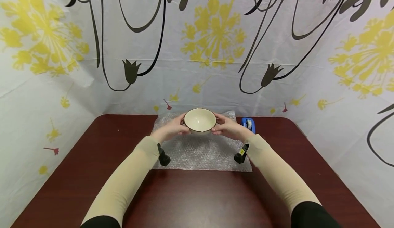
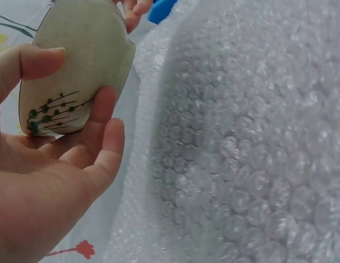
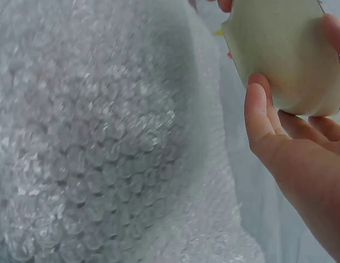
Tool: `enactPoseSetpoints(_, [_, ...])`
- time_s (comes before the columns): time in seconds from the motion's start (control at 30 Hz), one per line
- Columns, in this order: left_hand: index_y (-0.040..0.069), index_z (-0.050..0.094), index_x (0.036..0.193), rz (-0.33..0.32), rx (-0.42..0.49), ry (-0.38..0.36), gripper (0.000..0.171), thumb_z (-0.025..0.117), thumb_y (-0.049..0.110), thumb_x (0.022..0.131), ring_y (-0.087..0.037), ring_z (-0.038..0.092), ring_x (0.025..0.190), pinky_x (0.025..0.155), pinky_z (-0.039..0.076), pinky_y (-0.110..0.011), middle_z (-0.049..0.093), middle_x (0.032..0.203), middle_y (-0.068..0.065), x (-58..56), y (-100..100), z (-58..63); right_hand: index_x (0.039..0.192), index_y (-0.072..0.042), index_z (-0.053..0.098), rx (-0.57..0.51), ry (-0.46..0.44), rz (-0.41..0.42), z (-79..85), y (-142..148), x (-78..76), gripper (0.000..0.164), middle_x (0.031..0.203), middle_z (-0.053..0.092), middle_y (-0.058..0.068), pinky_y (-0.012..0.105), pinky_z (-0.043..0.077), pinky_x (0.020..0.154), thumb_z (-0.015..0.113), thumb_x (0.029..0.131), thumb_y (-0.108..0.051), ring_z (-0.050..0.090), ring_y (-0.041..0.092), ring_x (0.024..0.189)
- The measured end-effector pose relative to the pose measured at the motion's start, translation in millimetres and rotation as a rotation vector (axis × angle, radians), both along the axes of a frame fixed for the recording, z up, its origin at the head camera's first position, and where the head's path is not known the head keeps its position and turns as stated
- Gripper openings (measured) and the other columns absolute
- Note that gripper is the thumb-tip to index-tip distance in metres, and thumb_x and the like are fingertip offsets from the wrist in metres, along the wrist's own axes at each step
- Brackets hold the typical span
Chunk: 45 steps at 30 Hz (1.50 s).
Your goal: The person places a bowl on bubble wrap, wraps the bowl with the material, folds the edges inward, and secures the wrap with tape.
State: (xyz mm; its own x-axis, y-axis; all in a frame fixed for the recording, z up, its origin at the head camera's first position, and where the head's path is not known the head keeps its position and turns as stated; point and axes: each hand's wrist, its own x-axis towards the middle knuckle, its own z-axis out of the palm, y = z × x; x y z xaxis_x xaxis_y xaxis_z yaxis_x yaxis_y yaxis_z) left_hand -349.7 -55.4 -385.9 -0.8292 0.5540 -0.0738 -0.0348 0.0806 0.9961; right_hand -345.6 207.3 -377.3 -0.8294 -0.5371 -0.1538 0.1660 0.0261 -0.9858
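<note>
2 sleeved arms [image 1: 126,180] are stretched forward and angled inward; between left hand [image 1: 173,128] and right hand [image 1: 229,128], 1 bowl [image 1: 200,120] is gripped by its sides, above bubble wrap [image 1: 201,152] spread beneath.

Room to pass lies between the sleeves [image 1: 124,178] over the table [image 1: 197,199]; right of the bowl [image 1: 200,120] a blue dispenser [image 1: 252,125] obstructs.

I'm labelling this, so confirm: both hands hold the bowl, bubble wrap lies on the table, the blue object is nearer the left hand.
Wrong hand: the head view shows the blue object nearer the right hand, not the left hand. Both hold the bowl; bubble wrap lies on the table.
</note>
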Motion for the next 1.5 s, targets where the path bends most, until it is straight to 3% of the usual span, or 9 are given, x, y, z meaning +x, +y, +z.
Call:
enactPoseSetpoints(0.13, [0.024,0.018,0.140,0.027,-0.014,0.010,0.090,0.062,-0.007,0.068,-0.024,0.048,0.096,0.078,0.039,-0.051,0.030,0.135,-0.009,-4.2,2.2,-5.9,0.142,-0.024,0.012,0.010,-0.001,-0.018,-3.8,0.5,-2.2,0.087,0.143,0.017,0.009,0.046,0.035,0.092,0.064,0.077,0.001,0.054,0.025,0.100])
enactPoseSetpoints(0.3, [0.023,0.017,0.141,0.032,-0.054,0.016,0.090,0.062,-0.006,0.068,-0.024,0.049,0.099,0.081,0.042,-0.048,0.030,0.137,-0.010,-8.9,5.2,-13.6,0.142,-0.024,0.015,0.014,-0.009,-0.020,-9.9,1.1,-4.1,0.085,0.142,0.019,0.009,0.048,0.033,0.092,0.062,0.077,0.003,0.053,0.025,0.100])
enactPoseSetpoints(0.5, [0.027,0.012,0.141,0.038,-0.045,-0.045,0.096,0.062,-0.008,0.067,-0.026,0.049,0.104,0.078,0.045,-0.045,0.023,0.140,-0.010,-10.8,7.3,-23.1,0.141,-0.024,0.016,0.027,-0.017,-0.009,-20.3,0.8,-7.9,0.081,0.142,0.020,0.007,0.046,0.036,0.090,0.058,0.079,0.005,0.048,0.025,0.108])
enactPoseSetpoints(0.63, [0.028,0.015,0.141,0.053,-0.055,-0.043,0.097,0.063,-0.010,0.066,-0.022,0.055,0.087,0.067,0.047,-0.040,0.027,0.138,-0.010,-13.2,6.5,-31.2,0.142,-0.025,0.015,0.045,-0.006,0.014,-28.7,-0.1,-11.9,0.081,0.142,0.020,0.008,0.045,0.037,0.090,0.059,0.080,0.004,0.044,0.026,0.113])
enactPoseSetpoints(0.77, [0.026,0.017,0.141,0.042,-0.072,-0.044,0.095,0.064,-0.007,0.065,-0.018,0.052,0.067,0.058,0.044,-0.034,0.031,0.135,-0.012,-14.1,6.7,-37.9,0.141,-0.026,0.015,0.062,-0.017,0.016,-35.4,0.6,-12.7,0.083,0.142,0.020,0.006,0.046,0.037,0.090,0.061,0.078,0.003,0.046,0.025,0.111])
enactPoseSetpoints(0.93, [0.024,0.013,0.141,0.048,-0.131,-0.055,0.097,0.067,0.001,0.065,-0.022,0.055,0.082,0.067,0.047,-0.035,0.028,0.137,-0.010,-12.8,8.1,-42.4,0.142,-0.028,0.012,0.060,-0.074,0.019,-42.7,3.1,-12.6,0.086,0.143,0.018,0.005,0.046,0.038,0.088,0.062,0.078,0.002,0.052,0.023,0.099])
enactPoseSetpoints(1.07, [0.026,0.013,0.141,0.066,-0.139,-0.068,0.097,0.069,0.005,0.065,-0.024,0.052,0.097,0.073,0.046,-0.036,0.028,0.137,-0.007,-12.1,8.9,-43.9,0.142,-0.028,0.008,0.056,-0.102,0.009,-43.2,5.3,-11.7,0.089,0.144,0.012,0.005,0.045,0.038,0.088,0.062,0.078,0.001,0.052,0.024,0.101])
enactPoseSetpoints(1.33, [0.024,0.009,0.142,0.088,-0.132,-0.008,0.102,0.072,0.007,0.063,-0.023,0.048,0.099,0.072,0.045,-0.036,0.023,0.140,-0.010,-7.1,11.2,-43.5,0.142,-0.028,0.005,0.040,-0.132,0.044,-35.4,6.2,-14.0,0.090,0.144,0.009,0.004,0.049,0.035,0.089,0.061,0.078,0.002,0.052,0.022,0.096])
enactPoseSetpoints(1.5, [0.027,0.010,0.142,0.125,-0.154,0.015,0.101,0.073,0.011,0.064,-0.022,0.045,0.104,0.072,0.044,-0.033,0.023,0.140,-0.007,-2.1,11.3,-50.9,0.142,-0.026,0.003,0.058,-0.116,0.072,-37.4,6.6,-14.2,0.091,0.144,0.010,0.007,0.050,0.035,0.089,0.062,0.078,0.000,0.052,0.022,0.095])
